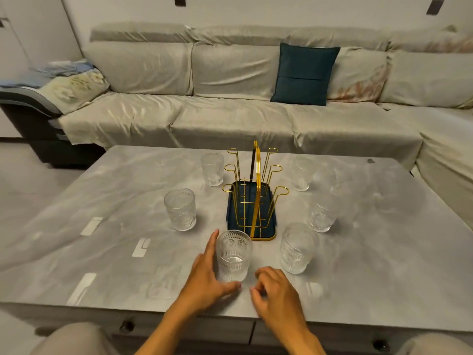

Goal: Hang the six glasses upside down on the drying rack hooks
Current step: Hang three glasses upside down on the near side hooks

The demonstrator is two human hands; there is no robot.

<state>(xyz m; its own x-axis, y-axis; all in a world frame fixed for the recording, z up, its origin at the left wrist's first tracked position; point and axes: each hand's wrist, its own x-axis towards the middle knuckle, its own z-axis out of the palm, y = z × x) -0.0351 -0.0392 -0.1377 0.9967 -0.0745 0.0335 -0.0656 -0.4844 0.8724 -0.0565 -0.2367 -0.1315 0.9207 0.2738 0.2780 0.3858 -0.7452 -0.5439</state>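
A gold wire drying rack (256, 193) with a dark blue tray stands mid-table, its hooks bare. Several clear patterned glasses stand upright around it: a far left glass (212, 169), a middle left glass (180, 209), a near left glass (233, 255), a near right glass (298, 248), a middle right glass (323, 213) and a far right glass (302, 175). My left hand (207, 275) is wrapped partly around the near left glass, thumb under its base, fingers along its left side. My right hand (275, 290) hovers just right of that glass, fingers curled, holding nothing.
The grey marble-look table (115, 226) has drawers with dark knobs along its front edge. A covered beige sofa (230, 111) with a teal cushion (304, 74) runs behind and to the right. My knees show at the bottom corners.
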